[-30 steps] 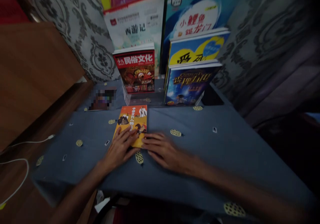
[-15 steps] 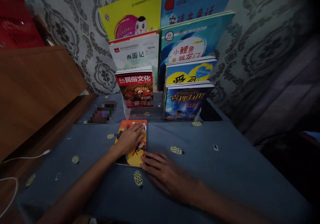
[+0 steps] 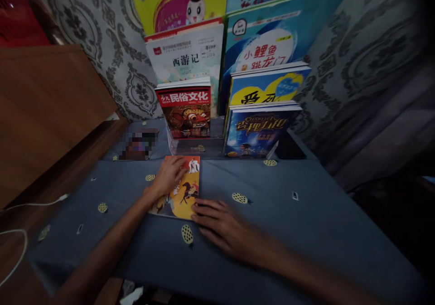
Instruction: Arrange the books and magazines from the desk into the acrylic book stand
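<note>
A thin orange and yellow book [image 3: 186,207] with a horse and rider on its cover lies flat on the blue tablecloth [image 3: 272,232]. Resting on the book's upper left part is my left hand [image 3: 168,176], palm down with fingers spread, covering some of the cover. My right hand [image 3: 222,227] lies on the cloth, its outstretched fingertips touching the book's lower right edge. Just behind the book stands a clear display rack [image 3: 214,146]. A red book with a mask picture [image 3: 189,119] and a dark blue book [image 3: 260,133] fill its front row.
Taller books, including a white one [image 3: 185,60] and a teal one [image 3: 272,37], rise behind in the rack. A blurred-out item [image 3: 138,144] lies left, a dark flat object [image 3: 288,145] right. A wooden cabinet [image 3: 50,119] and white cable [image 3: 41,203] are at the left.
My left hand has slid left across the book, uncovering more of its cover picture. The right hand stays at the book's edge. The view has tilted down and come closer to the rack.
</note>
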